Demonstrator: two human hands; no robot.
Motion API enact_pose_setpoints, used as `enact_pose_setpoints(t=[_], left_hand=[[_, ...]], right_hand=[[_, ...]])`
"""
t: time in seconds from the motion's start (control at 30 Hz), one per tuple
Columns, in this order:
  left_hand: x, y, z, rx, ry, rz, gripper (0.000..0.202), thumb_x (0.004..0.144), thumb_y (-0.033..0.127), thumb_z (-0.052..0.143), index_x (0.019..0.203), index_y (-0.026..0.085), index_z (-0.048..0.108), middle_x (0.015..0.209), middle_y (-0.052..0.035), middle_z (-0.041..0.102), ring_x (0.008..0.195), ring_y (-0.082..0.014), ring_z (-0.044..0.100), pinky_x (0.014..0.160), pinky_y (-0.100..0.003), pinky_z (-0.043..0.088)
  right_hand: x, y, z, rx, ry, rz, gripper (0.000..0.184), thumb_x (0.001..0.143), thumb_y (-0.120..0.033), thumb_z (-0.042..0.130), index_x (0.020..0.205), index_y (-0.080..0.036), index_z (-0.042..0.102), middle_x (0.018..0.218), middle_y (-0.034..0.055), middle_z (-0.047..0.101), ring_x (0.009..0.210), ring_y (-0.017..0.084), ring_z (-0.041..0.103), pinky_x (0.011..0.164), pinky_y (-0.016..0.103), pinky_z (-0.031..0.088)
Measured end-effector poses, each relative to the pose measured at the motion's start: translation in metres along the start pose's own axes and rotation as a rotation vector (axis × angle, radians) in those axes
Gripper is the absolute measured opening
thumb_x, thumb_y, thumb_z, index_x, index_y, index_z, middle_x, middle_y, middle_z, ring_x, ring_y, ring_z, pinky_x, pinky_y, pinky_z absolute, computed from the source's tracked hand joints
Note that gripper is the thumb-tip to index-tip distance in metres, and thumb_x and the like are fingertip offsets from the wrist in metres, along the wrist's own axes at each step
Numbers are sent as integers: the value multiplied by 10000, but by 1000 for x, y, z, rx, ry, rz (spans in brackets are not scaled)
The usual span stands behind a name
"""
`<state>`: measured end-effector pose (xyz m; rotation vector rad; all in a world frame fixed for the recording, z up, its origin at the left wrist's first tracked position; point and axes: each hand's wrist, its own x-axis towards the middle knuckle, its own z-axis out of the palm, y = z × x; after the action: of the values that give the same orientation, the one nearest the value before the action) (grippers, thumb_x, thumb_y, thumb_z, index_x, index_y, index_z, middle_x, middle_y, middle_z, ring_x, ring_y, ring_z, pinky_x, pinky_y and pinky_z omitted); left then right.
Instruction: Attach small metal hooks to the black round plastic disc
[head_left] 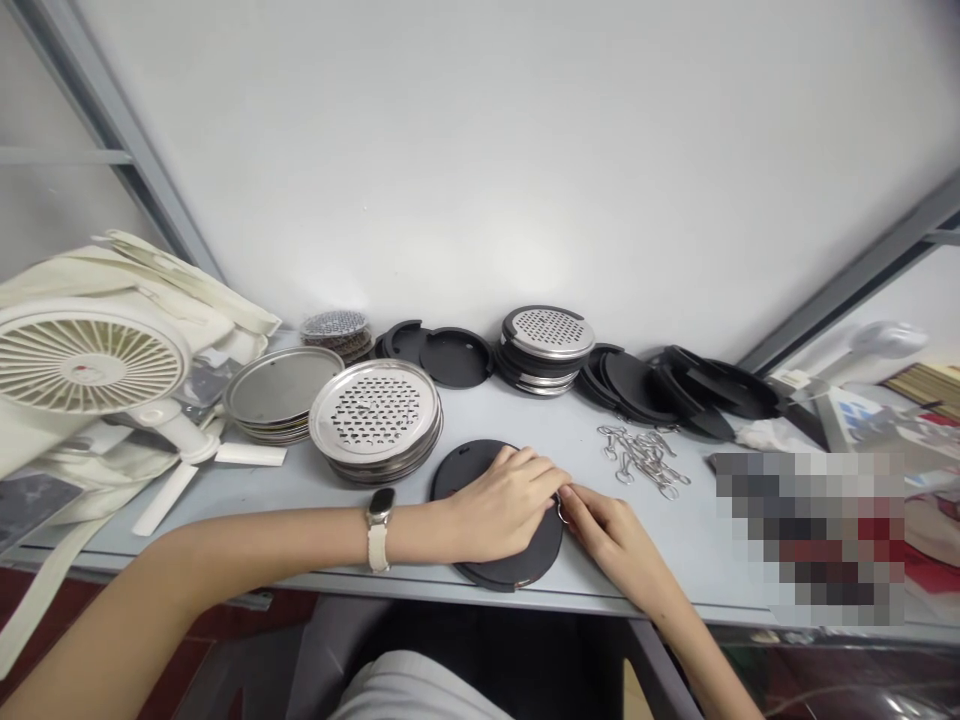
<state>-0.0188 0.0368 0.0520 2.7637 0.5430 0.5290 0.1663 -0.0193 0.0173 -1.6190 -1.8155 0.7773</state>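
A round black disc point(469, 470) lies flat near the front edge of the grey table point(660, 560). My left hand point(504, 505), with a pale watch at the wrist, rests on top of the disc with its fingers curled down on it. My right hand point(609, 530) meets it at the disc's right rim. Its fingertips pinch a small metal ring clip point(561, 512) against that rim. A loose pile of the same wire clips point(646, 458) sits just beyond my right hand.
Stacks of perforated steel discs point(375, 408) and plain steel plates point(281, 388) stand at the left. More black discs point(675, 385) and a perforated stack point(546, 345) line the wall. A white fan point(82, 365) and cloth bag fill the far left.
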Motion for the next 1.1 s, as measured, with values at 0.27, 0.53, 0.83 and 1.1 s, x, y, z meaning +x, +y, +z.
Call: enact_pose_setpoints(t=[0.27,0.53,0.83,1.1], left_hand=[[0,0,-1,-13,-16,6,181,931,90,372,1007,155,523,1019,-79,576,971,-204,517,868,-328,367],[-1,-2,2,-24,2,13,204,924,80,366,1040,152,517,1003,-79,588,964,-200,536,879,-329,352],[-1,-5,7,-97,53,-21,152,941,119,415,1043,164,518,1015,-58,605,986,-184,545,902,-324,342],[-1,-5,5,-95,57,-31,116,963,175,438,1060,172,502,1076,-70,558,1045,-201,511,922,-332,356]], right_hand=[[-3,3,1,-5,-19,-24,431,987,-458,317,648,-196,364,589,-37,354,564,122,352,549,244,279],[-5,7,1,-53,-24,-72,393,988,-428,328,679,-194,395,600,-35,396,561,124,352,544,243,273],[-7,9,0,7,-35,-71,405,989,-445,344,675,-194,386,605,-41,362,569,117,338,546,242,265],[-5,8,-1,82,-58,-61,396,996,-453,330,700,-197,390,627,-43,358,591,122,348,568,237,290]])
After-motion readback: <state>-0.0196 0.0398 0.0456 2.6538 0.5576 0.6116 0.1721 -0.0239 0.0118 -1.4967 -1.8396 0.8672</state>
